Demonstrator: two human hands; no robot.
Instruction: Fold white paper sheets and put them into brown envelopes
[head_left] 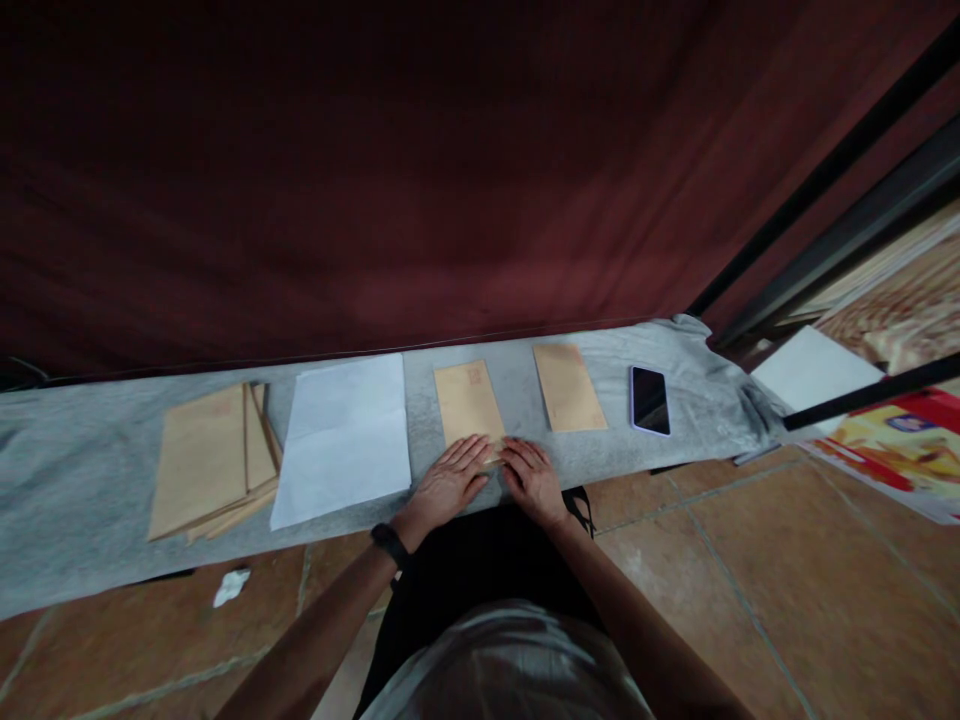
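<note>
A brown paper envelope (469,395) lies lengthwise on the grey cloth in front of me, with a small reddish print near its far end. My left hand (456,472) rests flat on its near end, fingers stretched out and close together. From the other side, my right hand (531,478) lays its slightly bent fingers on the near right corner. Between the fingertips shows a narrow strip of the envelope's near end, possibly its flap. Whether the thumbs touch the paper, I cannot tell. Another brown envelope (570,388) lies flat to the right.
White paper sheets (345,440) lie left of the envelope, beside a loose pile of brown envelopes (202,455). Toward the right end of the grey cloth (517,375) is a phone (649,401). A dark red curtain (375,200) hangs behind; black bars (825,170) stand at right.
</note>
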